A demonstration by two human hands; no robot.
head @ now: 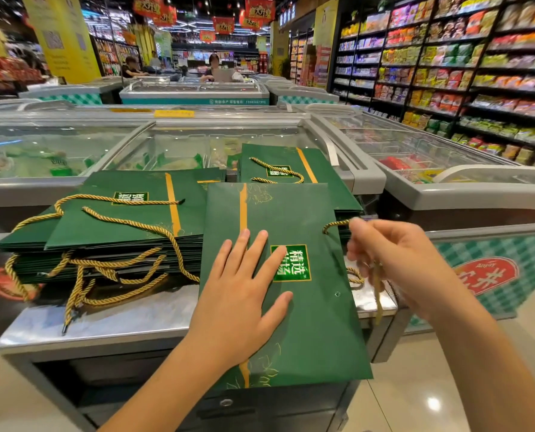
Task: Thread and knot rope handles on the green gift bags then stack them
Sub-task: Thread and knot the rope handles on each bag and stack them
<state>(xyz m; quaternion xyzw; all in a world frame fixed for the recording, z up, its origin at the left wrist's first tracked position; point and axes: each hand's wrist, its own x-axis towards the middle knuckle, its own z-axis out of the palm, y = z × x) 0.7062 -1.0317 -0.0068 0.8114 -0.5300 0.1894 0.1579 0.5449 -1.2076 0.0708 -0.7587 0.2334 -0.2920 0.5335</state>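
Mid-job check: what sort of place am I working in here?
Most likely a supermarket's frozen section: glass-topped chest freezers stand in rows, shelves of packaged snacks line the right side, and red promotional banners hang overhead.

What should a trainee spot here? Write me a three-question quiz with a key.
1. True or false: the left hand lies flat on the front bag.
2. The right hand pinches: A) a rope, B) scissors, C) a price tag.
3. Fill in: the stack with dangling ropes lies to the bag's ___.
Key: 1 true; 2 A; 3 left.
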